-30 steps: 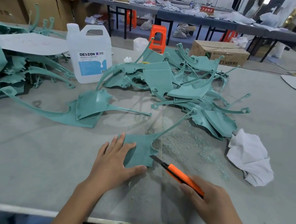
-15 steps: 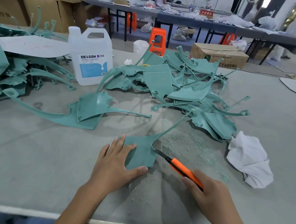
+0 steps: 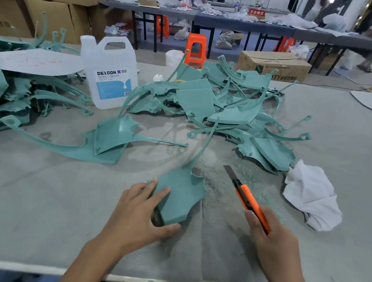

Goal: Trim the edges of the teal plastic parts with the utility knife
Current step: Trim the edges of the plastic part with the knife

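Observation:
A teal plastic part with a long thin arm lies in front of me, its near left edge tilted up off the table. My left hand grips that raised edge, fingers on top and thumb at the near corner. My right hand holds the orange utility knife, whose blade points up and away, clear of the part to its right. A heap of teal parts sits behind, and two more stacked parts lie to the left.
A white DEXCON jug stands at back left beside another teal pile under a white sheet. A crumpled white cloth lies to the right. Plastic shavings cover the table between part and knife.
My left hand went from pressing the part flat to gripping and lifting its left edge. The knife came off the part's edge and swung right, blade pointing away.

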### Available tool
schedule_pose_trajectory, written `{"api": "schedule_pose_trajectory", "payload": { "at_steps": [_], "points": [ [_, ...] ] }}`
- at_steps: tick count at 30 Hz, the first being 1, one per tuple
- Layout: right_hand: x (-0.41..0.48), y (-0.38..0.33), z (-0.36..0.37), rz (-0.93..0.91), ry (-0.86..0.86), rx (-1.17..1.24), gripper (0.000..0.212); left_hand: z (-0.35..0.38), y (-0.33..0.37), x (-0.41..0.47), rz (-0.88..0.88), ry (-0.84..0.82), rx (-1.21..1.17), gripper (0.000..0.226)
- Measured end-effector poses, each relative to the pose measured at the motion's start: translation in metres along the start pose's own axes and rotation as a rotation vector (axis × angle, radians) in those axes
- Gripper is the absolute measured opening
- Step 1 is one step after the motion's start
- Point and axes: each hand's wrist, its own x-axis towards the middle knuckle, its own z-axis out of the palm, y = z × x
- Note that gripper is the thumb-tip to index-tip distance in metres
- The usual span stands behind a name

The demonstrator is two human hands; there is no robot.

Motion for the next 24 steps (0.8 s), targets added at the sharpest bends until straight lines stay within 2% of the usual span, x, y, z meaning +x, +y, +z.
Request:
{"api": "schedule_pose_trajectory", "payload": {
  "at_steps": [3, 5, 10, 16, 21, 24],
  "points": [
    [-0.004, 0.001, 0.0, 0.002, 0.01, 0.088, 0.009, 0.0, 0.003, 0.004, 0.119, 0.226, -0.039, 0.075],
    [-0.009, -0.001, 0.0, -0.006, -0.023, 0.167, 0.011, 0.004, 0.006, 0.012, 0.119, 0.338, -0.104, 0.065],
    [-0.024, -0.018, 0.007, -0.09, -0.161, 0.26, 0.034, 0.01, 0.016, 0.032, 0.058, 0.313, -0.138, 0.061],
    [-0.025, -0.025, 0.014, -0.151, -0.249, 0.251, 0.034, 0.015, 0.013, 0.033, -0.007, 0.293, -0.267, 0.057],
    [-0.019, -0.03, 0.009, -0.174, -0.28, 0.194, 0.034, 0.013, 0.011, 0.033, -0.003, 0.309, -0.295, 0.058],
    [-0.005, -0.026, 0.01, -0.164, -0.163, 0.064, 0.035, 0.013, 0.011, 0.032, 0.03, 0.319, -0.279, 0.059]
  ]
}}
